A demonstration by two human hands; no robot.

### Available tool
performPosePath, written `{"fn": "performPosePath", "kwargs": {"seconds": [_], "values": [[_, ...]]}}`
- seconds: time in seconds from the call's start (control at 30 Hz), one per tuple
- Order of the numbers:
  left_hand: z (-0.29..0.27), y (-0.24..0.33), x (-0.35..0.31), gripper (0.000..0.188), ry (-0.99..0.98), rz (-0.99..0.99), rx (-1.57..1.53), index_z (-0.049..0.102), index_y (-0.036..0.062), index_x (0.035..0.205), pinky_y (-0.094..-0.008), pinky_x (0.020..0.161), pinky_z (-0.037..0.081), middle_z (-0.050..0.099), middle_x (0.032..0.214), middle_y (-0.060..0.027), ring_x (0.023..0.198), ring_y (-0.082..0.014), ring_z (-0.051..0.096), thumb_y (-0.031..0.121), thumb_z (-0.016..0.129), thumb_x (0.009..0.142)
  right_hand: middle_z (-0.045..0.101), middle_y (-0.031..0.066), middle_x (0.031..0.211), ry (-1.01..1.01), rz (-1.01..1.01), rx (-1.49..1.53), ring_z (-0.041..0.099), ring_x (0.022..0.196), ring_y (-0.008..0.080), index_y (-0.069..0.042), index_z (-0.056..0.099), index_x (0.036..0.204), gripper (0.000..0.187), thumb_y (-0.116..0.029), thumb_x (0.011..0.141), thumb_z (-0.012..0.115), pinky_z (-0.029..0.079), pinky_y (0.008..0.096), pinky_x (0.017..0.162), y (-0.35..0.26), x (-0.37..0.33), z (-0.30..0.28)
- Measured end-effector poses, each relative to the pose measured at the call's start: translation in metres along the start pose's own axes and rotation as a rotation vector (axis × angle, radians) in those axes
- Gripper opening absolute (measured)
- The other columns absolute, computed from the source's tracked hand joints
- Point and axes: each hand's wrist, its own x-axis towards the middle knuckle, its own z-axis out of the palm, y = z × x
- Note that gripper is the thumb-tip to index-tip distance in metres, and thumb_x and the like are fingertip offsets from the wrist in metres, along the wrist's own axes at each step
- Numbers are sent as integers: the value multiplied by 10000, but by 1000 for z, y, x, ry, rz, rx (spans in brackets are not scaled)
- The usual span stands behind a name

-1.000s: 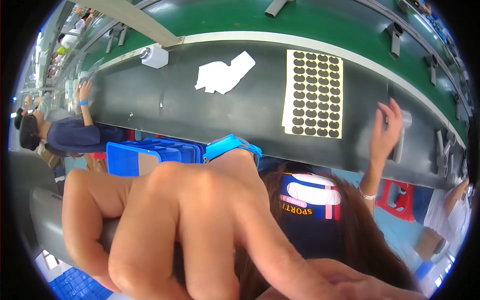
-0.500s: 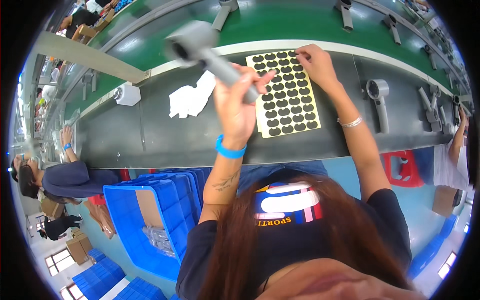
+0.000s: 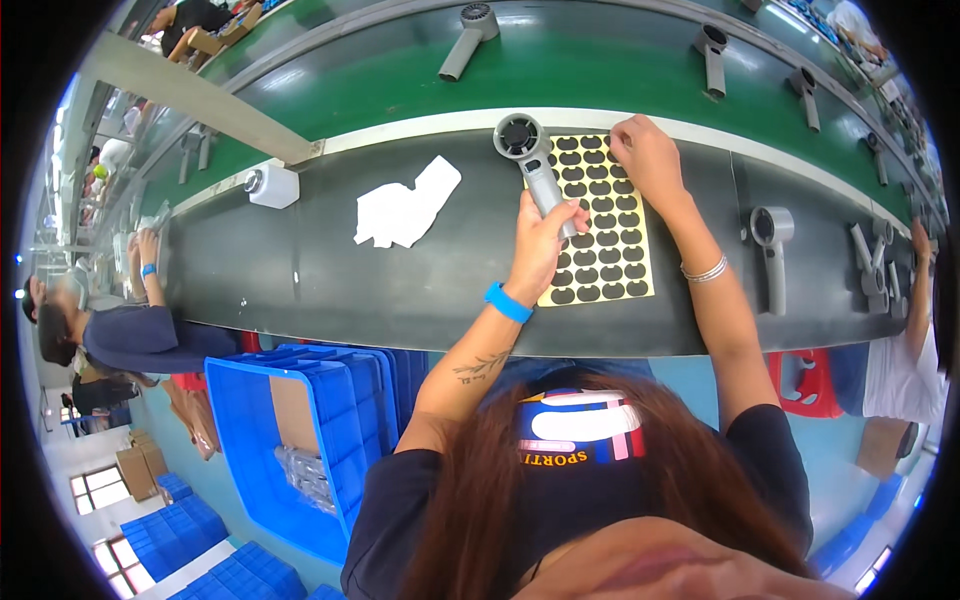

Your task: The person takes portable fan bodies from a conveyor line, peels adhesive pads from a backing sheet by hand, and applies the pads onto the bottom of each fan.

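My left hand (image 3: 538,238) is closed round the handle of a grey handheld fan (image 3: 541,183). The round head points away from me, its black grille facing up, and the fan overlaps the left side of a pale yellow sheet of black stickers (image 3: 612,262). At the sheet's far right corner is my right hand (image 3: 650,165), fingers bent and pinched against the stickers there. Whether a sticker is between those fingertips is hidden. A second grey handheld fan (image 3: 773,262) lies on the dark bench to the right of my right forearm.
A crumpled white cloth (image 3: 405,212) and a white bottle (image 3: 274,187) are on the bench to the left. Several fans (image 3: 873,275) cluster at far right. Beyond runs a green conveyor (image 3: 370,95) carrying more fans. A blue crate (image 3: 225,430) stands lower left; co-workers sit at both sides.
The fan in my left hand has swung right and down, from above the cloth to over the sticker sheet, its head turned upward. My right hand stays at the sheet's far right corner.
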Motion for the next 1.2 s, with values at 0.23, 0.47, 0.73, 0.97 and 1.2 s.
{"fn": "performPosePath", "kwargs": {"seconds": [0.23,0.47,0.73,0.97,1.2], "values": [[1,1,4,340,9,8,48,344,11,1097,-294,649,515,577,848,-135,699,-167,598,45,574,849,598,112,865,7,-26,61,618,762,261,-32,633,854,130,-147,795,648,481,336,684,1,-4,-1],[2,-4,3,325,-7,38,33,352,0,1085,-304,655,511,575,854,-142,674,-170,599,35,571,848,641,77,895,104,488,872,614,825,139,9,608,1002,186,-147,909,567,487,244,765,49,3,-21],[20,17,-15,320,64,83,725,460,-45,1023,-368,651,462,573,818,-153,751,-239,582,145,622,822,626,79,1028,177,432,945,593,937,138,47,594,1103,261,-90,882,617,459,246,870,40,-30,-58],[8,26,-14,561,42,483,1144,446,-112,1156,-450,878,351,429,1051,-232,975,-371,394,282,656,815,603,73,1046,227,447,1101,579,928,138,30,568,1138,306,-35,849,643,470,250,820,46,-24,-53],[-100,142,124,545,453,630,1357,522,-65,1134,-436,922,365,523,1102,-228,1074,-364,455,337,674,799,604,76,1086,261,552,1073,568,960,118,31,578,1148,295,-40,865,621,470,248,822,39,-25,-60]]}}
